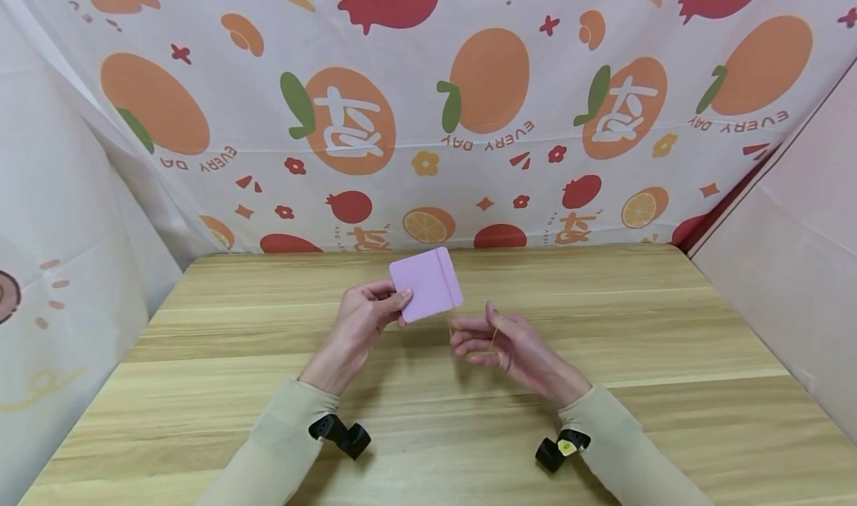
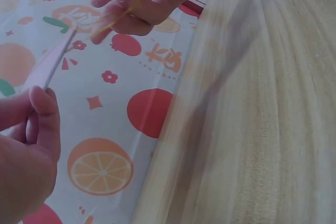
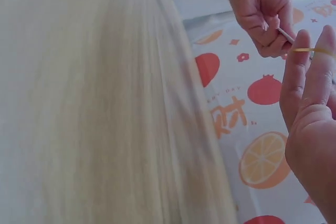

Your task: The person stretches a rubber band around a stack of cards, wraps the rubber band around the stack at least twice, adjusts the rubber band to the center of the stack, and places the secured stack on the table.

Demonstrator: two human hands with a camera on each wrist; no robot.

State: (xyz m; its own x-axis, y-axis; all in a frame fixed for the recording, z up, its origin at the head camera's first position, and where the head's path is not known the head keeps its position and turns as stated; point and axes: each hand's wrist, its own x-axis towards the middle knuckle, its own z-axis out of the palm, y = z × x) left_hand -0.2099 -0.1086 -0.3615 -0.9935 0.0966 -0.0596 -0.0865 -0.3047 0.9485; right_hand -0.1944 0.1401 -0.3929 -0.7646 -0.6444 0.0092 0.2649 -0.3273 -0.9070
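Observation:
My left hand pinches a thin purple square pad by its left edge, thumb on the front face. The pad has rounded corners and a line parallel to its right edge; it is tilted above the table. In the left wrist view it shows nearly edge-on. To its lower right is my right hand, with a thin yellow rubber band looped around its spread fingers. That hand grips nothing in its palm. One strand of the band runs close to the pad's lower right corner; whether they touch, I cannot tell.
Both hands are above a wood-grain table. Behind its far edge hangs a white cloth printed with fruit, and pale cloth walls stand at the left and right. A small black camera is strapped to each wrist.

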